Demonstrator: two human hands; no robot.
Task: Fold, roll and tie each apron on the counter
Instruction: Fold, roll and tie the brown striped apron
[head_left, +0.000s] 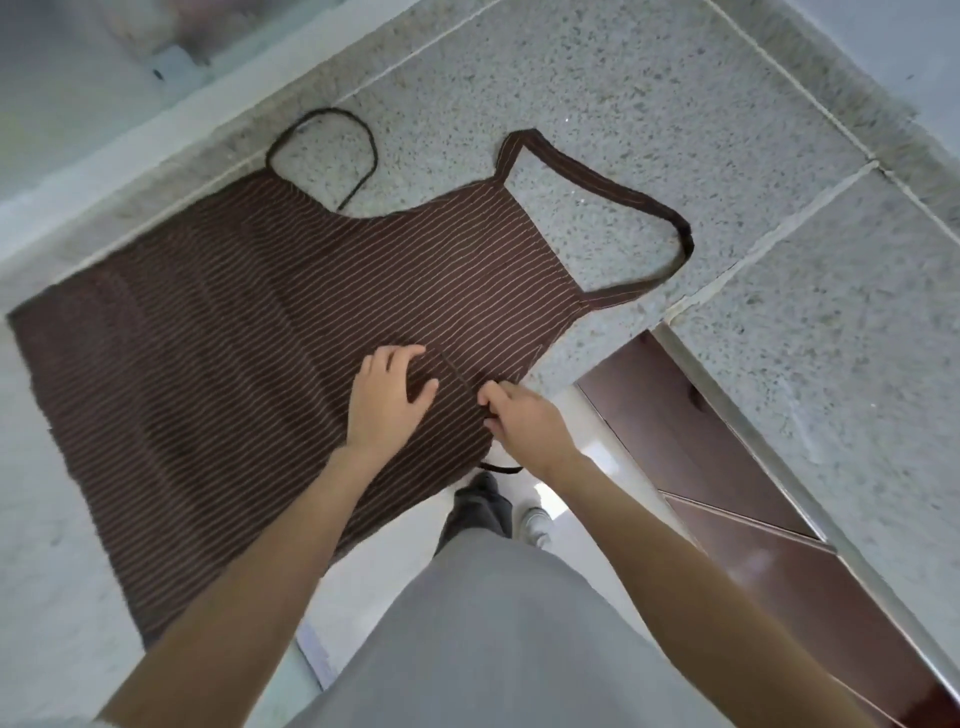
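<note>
A brown apron (249, 322) with thin pale stripes lies spread flat on the speckled stone counter (597, 78), its bib toward the right. Its neck strap (623, 192) loops out at the right. One dark waist tie (332, 150) curls on the counter behind the apron. The other waist tie (457, 376) runs across the apron's near edge. My left hand (387, 400) rests flat on the apron with fingers spread. My right hand (519, 421) pinches this near tie just beside the left hand; the tie's tail (501, 469) hangs below the counter edge.
The counter turns a corner at the right (831, 415), above brown cabinet fronts (727, 493). A pale wall ledge (78, 171) runs behind the apron. My legs and shoes (498, 514) stand on a white floor at the counter's front edge.
</note>
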